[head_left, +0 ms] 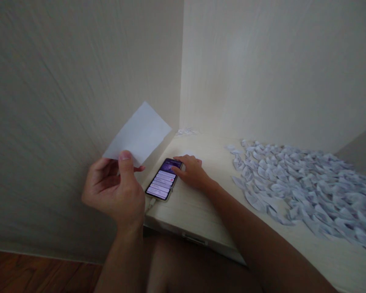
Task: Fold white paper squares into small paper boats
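Our left hand [117, 187] pinches one white sheet [140, 132] by the wall [64, 101]. Our right hand [192, 171], loosely spread, seems to touch one phone [161, 181] on the table [198, 211]. We see too many paper twists [299, 179] to count.

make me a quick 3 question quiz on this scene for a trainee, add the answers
1. Which hand holds up the white paper?
2. True or false: the phone lies face down.
3. Seen from the wearer, where is the large spread of white pieces?
A) left of the phone
B) right of the phone
C) on top of the phone

Key:
1. The left hand.
2. False; it lies face up.
3. B
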A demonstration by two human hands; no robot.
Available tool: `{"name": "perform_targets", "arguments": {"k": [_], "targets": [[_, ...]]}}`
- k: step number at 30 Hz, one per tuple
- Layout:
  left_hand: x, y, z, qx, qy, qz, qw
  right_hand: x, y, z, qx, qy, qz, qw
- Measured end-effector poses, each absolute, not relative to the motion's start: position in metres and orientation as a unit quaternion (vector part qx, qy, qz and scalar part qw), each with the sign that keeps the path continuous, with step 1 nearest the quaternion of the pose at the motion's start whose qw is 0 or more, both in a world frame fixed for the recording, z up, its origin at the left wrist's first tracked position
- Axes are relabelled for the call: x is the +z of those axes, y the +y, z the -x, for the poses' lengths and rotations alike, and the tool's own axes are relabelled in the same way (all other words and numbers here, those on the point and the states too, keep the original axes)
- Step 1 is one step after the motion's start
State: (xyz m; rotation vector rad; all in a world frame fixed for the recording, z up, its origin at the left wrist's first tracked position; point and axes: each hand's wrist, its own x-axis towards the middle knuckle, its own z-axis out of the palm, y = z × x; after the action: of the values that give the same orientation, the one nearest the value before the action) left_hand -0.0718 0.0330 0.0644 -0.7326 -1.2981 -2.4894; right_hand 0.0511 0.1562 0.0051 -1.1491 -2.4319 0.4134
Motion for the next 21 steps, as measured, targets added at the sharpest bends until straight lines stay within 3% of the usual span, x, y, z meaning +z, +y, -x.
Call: {"name": "perform_targets", "arguments": {"k": [21], "targets": [[0.0642,0.0305,0.0724,-0.845,-0.447,0.268,0.117,0.0075,0.1566,-0.0543,0.16,-0.881,0.399,0.198]]}}
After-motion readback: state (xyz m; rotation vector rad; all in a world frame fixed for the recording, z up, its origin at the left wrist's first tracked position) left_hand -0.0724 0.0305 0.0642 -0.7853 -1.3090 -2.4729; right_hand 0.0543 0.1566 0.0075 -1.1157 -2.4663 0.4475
